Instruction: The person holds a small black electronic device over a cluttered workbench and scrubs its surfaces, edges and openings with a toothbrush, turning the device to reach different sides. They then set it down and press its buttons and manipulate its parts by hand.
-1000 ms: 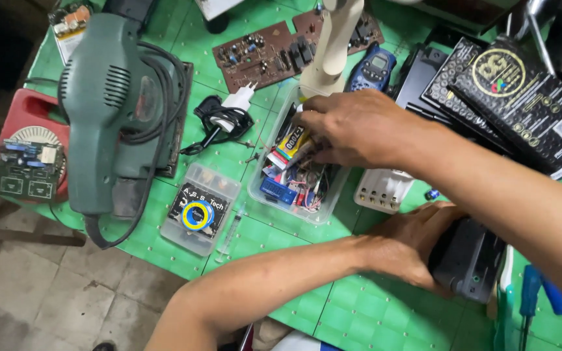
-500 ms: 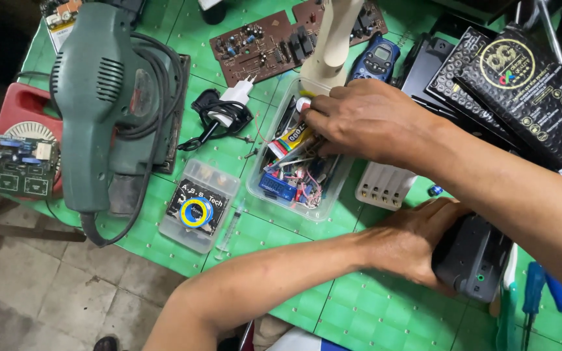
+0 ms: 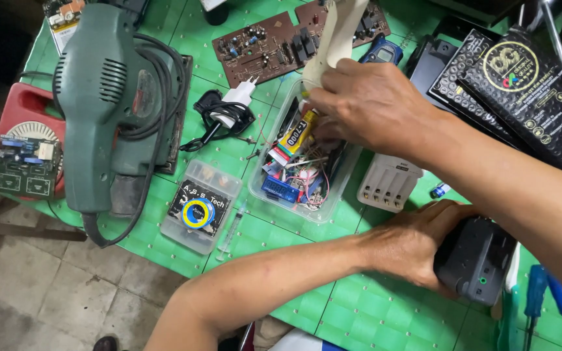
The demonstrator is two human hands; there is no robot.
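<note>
A green sander point(image 3: 108, 104) with a coiled cord lies at the left of the green gridded desk point(image 3: 372, 318), beside a small clear case point(image 3: 200, 205). A clear plastic tub point(image 3: 307, 162) of wires and parts sits mid-desk, its long axis running toward the circuit boards point(image 3: 268, 45). The right hand point(image 3: 369, 104) curls into it, fingers pinched; what it grips is hidden. The left hand point(image 3: 417, 244) clasps a black box point(image 3: 476, 260).

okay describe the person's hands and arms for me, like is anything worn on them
Both hands, the left and the right, are bare: no gloves, rings, watch or bands show. Both forearms are uncovered as far as the picture's edges, with no sleeve in view. No markings or cables on either.
</note>
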